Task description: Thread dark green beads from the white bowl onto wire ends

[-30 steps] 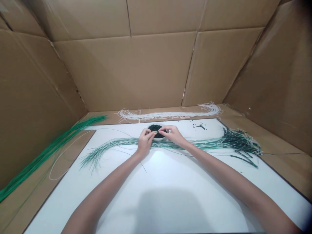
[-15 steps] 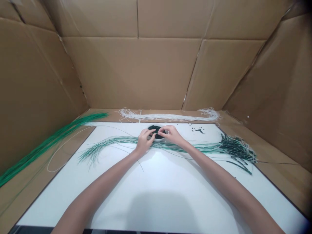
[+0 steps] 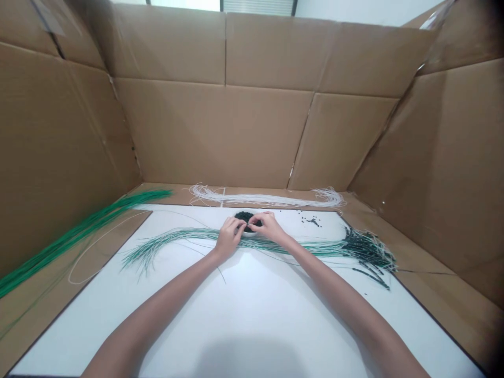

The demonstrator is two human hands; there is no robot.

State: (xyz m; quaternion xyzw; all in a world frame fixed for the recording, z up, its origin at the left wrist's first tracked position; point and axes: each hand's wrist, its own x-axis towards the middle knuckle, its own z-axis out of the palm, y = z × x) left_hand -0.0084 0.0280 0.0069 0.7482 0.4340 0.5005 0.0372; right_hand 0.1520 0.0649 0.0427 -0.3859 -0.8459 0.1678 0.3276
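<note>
A small white bowl (image 3: 249, 234) stands at the far middle of the white board, filled with tiny dark green beads (image 3: 243, 216). Over its left rim my left hand (image 3: 229, 236) is closed, thumb and fingertips pinched together. My right hand (image 3: 268, 227) pinches from the other side, its fingertips almost meeting the left ones above the beads. What either pinch holds is too small to make out. A long bundle of green strands (image 3: 169, 236) passes under both wrists; on its right end sit dark beaded lengths (image 3: 368, 249). A thin line runs from the left toward my left hand.
Loose beads (image 3: 313, 221) lie right of the bowl. Behind the board stretches a bundle of white strands (image 3: 271, 199). Bright green strands (image 3: 90, 223) lie along the left, near a looped white string (image 3: 71, 270). Cardboard walls (image 3: 208, 131) enclose the back and sides.
My view has tilted up, so the wall's top edge and the space beyond it now show. My fingertips have come closer together over the bowl, the left fingers more tightly pinched.
</note>
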